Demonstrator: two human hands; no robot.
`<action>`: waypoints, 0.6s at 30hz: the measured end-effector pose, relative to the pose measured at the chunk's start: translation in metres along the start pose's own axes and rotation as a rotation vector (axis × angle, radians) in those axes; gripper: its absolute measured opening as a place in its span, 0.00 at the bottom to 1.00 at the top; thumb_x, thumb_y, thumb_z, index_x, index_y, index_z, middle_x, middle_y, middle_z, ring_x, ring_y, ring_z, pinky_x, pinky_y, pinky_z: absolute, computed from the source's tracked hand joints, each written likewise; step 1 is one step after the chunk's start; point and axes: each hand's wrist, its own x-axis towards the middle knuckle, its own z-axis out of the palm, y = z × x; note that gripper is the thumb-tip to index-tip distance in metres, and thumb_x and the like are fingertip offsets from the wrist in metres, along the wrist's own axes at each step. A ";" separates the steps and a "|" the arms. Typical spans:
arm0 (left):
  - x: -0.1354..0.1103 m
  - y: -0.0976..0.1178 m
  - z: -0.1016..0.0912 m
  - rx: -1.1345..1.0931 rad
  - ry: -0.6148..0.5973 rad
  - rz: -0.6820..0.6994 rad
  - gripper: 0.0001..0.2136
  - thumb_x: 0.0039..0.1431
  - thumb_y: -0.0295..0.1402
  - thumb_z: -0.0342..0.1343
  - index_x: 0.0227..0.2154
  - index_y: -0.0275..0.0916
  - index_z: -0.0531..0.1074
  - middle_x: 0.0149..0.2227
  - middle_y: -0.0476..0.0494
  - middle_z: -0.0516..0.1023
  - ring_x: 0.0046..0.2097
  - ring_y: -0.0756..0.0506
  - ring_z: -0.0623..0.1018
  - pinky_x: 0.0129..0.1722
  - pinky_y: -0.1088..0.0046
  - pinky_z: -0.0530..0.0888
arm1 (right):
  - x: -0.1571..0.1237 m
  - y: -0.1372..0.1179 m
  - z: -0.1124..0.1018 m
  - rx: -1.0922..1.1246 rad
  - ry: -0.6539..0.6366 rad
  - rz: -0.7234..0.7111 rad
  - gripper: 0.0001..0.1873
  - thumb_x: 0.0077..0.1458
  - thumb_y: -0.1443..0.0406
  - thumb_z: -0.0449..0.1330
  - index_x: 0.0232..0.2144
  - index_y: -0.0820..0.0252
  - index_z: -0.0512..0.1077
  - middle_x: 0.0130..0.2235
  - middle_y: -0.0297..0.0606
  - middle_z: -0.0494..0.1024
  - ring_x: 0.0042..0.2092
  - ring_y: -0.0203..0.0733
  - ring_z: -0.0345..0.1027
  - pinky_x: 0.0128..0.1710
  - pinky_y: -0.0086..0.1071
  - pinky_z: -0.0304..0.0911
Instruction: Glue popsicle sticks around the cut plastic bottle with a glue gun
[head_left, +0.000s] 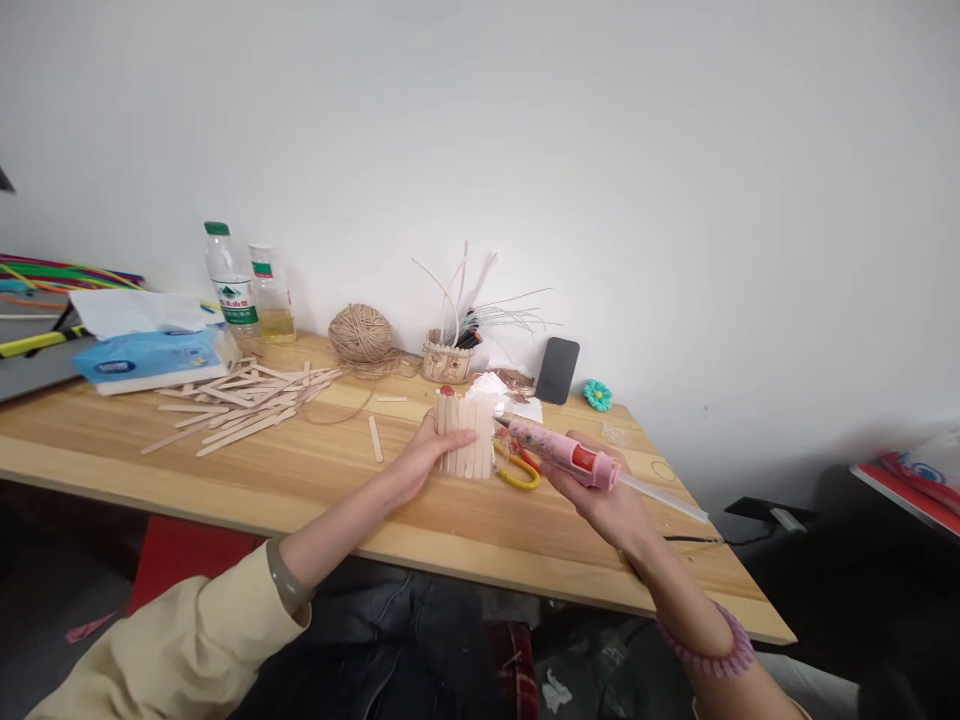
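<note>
My left hand (426, 450) is closed on a small panel of craft sticks (466, 455) set side by side, its thumb lying across the front. My right hand (600, 505) grips a pink hot glue gun (559, 452), with a clear glue stick (664, 497) jutting from its back. The gun's nozzle points at the panel's right upper edge; whether it touches I cannot tell. Behind and between the hands lie scissors (519, 474) with yellow and red handles, partly hidden. A small red thing (447, 391) shows just above the panel's top left.
Loose craft sticks (247, 400) lie left, near a tissue pack (154, 355) and two bottles (231, 285). Along the wall stand a twine ball (361, 333), a small basket (445, 360) holding wires, a black phone (557, 370) and a teal flower (598, 394). A cable (694, 539) crosses the table's right edge.
</note>
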 end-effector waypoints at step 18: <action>0.002 0.007 0.000 -0.069 0.066 -0.023 0.27 0.41 0.32 0.68 0.47 0.36 0.69 0.46 0.39 0.77 0.51 0.38 0.73 0.51 0.61 0.68 | -0.002 -0.002 0.001 -0.092 -0.053 -0.072 0.15 0.52 0.57 0.58 0.37 0.60 0.76 0.28 0.40 0.75 0.29 0.44 0.66 0.26 0.34 0.62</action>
